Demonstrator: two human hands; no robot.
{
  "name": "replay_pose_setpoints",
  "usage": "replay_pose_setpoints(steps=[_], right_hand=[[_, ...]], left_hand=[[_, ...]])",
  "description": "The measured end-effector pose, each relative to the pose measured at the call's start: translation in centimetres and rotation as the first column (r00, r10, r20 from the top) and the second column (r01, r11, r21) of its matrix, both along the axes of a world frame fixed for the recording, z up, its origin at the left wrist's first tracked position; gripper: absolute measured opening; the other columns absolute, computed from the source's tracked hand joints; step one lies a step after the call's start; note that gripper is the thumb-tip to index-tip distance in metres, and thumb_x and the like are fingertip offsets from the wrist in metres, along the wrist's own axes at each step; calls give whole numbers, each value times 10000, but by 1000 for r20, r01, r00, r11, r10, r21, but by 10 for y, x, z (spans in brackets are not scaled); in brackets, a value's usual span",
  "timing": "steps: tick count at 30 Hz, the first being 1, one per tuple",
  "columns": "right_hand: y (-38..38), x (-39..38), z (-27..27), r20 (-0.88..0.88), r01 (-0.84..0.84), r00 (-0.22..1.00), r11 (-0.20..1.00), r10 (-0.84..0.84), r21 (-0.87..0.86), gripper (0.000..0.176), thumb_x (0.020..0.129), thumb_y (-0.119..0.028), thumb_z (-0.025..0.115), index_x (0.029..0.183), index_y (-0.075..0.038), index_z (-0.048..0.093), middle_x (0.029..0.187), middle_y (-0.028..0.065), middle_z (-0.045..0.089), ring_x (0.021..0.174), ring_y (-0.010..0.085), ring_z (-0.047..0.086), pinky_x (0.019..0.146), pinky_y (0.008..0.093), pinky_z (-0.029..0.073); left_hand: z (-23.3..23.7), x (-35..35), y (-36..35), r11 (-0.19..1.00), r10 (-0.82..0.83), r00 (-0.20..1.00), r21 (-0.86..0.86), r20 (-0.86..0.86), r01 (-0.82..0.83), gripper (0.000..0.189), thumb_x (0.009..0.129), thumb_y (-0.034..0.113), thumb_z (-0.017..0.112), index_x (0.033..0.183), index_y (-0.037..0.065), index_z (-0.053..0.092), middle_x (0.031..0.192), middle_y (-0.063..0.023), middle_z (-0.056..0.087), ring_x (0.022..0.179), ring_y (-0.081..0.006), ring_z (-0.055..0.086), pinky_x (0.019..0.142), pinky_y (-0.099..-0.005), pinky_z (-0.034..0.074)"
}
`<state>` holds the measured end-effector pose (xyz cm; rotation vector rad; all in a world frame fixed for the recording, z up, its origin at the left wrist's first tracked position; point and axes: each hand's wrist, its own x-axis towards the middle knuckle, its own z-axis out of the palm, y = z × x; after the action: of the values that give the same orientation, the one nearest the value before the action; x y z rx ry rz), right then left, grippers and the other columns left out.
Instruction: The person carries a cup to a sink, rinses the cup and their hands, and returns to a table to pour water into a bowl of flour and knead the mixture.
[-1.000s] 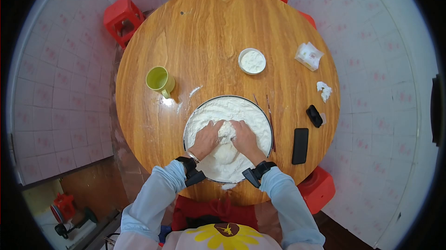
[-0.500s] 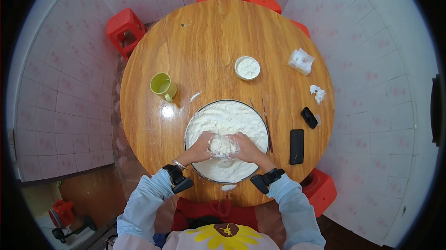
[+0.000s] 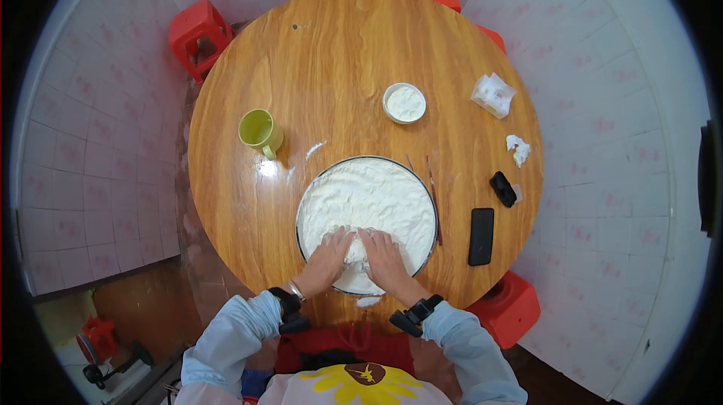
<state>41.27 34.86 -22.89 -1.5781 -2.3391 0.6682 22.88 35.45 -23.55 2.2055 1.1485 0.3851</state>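
Observation:
A wide round pan with a dark rim stands at the near side of the table, full of white flour. My left hand and my right hand are side by side in its near half, palms down. Their fingers curl into the flour, and the fingertips are partly buried. Between the two hands a small heap of loose flour shows. A bracelet and a black wrist device are on my left wrist; my right wrist bears another black device.
On the round wooden table stand a green mug and a white bowl of flour. To the right lie a tissue pack, crumpled tissue, a black object and a phone. Red stools surround it.
Both hands have turned from cupping a mound of flour to palms down, with fingers in the flour. The mound between them is smaller. The view has shifted slightly.

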Motion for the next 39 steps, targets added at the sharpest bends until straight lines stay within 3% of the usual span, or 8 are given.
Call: replay_pose_setpoints(steps=[16, 22, 27, 29, 31, 33, 35, 39], right_hand=[[45, 1, -21, -3, 229, 973, 971, -230, -73, 624, 643, -16, 676, 1218, -81, 441, 1071, 136, 495, 982, 341, 496, 796, 405, 474], [58, 17, -12, -198, 112, 970, 985, -138, -134, 653, 658, -55, 711, 1249, -88, 436, 1091, 153, 485, 1047, 368, 478, 876, 417, 437], [46, 35, 7, -297, -123, 949, 992, 109, -27, 696, 670, -79, 723, 1295, -85, 417, 1169, 189, 469, 1104, 376, 437, 950, 420, 379], [35, 43, 6, -309, -147, 944, 986, 114, -84, 712, 674, -93, 728, 1309, -83, 405, 1202, 193, 459, 1132, 382, 422, 970, 422, 364], [32, 45, 8, -322, -167, 940, 975, 113, -145, 728, 678, -107, 733, 1322, -80, 394, 1236, 197, 449, 1159, 389, 406, 989, 425, 348], [33, 46, 14, -167, -160, 977, 975, 133, -157, 754, 690, -133, 734, 1347, -75, 369, 1280, 201, 421, 1200, 382, 381, 1015, 425, 326], [39, 44, 20, -172, -153, 976, 983, 135, -97, 761, 690, -139, 737, 1348, -65, 362, 1283, 198, 416, 1199, 374, 381, 1010, 427, 330], [45, 43, 5, -151, -287, 951, 953, 272, -95, 790, 689, -143, 740, 1359, -43, 335, 1303, 187, 398, 1191, 353, 387, 998, 429, 342]], left_hand=[[-11, 21, 61, 973, 181, 980, -127, -82, -191, 599, 730, 66, 642, 1279, 109, 407, 1025, -188, 511, 872, -401, 558, 743, -438, 475], [-13, 9, 66, 977, 182, 973, -134, 139, -164, 663, 725, 111, 680, 1312, 78, 374, 1063, -213, 504, 977, -400, 523, 825, -422, 451], [-6, -6, 63, 965, 140, 940, -257, 312, -58, 693, 735, 149, 703, 1325, 39, 356, 1143, -222, 491, 1088, -365, 468, 922, -395, 398], [-28, -15, 61, 988, -26, 963, -140, 268, 65, 735, 739, 181, 714, 1349, 29, 332, 1190, -218, 482, 1110, -359, 464, 956, -385, 378], [-24, -14, 53, 998, 4, 956, -57, 294, 13, 742, 742, 178, 711, 1355, 26, 321, 1196, -219, 479, 1129, -364, 454, 963, -392, 370], [-23, -10, 50, 999, 27, 947, 22, 320, -36, 748, 745, 174, 707, 1361, 22, 311, 1201, -219, 475, 1147, -370, 444, 971, -398, 362], [-29, -8, 51, 924, 84, 901, -372, 425, 89, 757, 726, 142, 715, 1355, 18, 311, 1246, -223, 442, 1195, -390, 396, 990, -411, 341], [-29, -5, 45, 964, -169, 963, -169, 209, 206, 777, 699, 93, 711, 1350, -9, 298, 1280, -244, 404, 1192, -424, 372, 994, -435, 325]])
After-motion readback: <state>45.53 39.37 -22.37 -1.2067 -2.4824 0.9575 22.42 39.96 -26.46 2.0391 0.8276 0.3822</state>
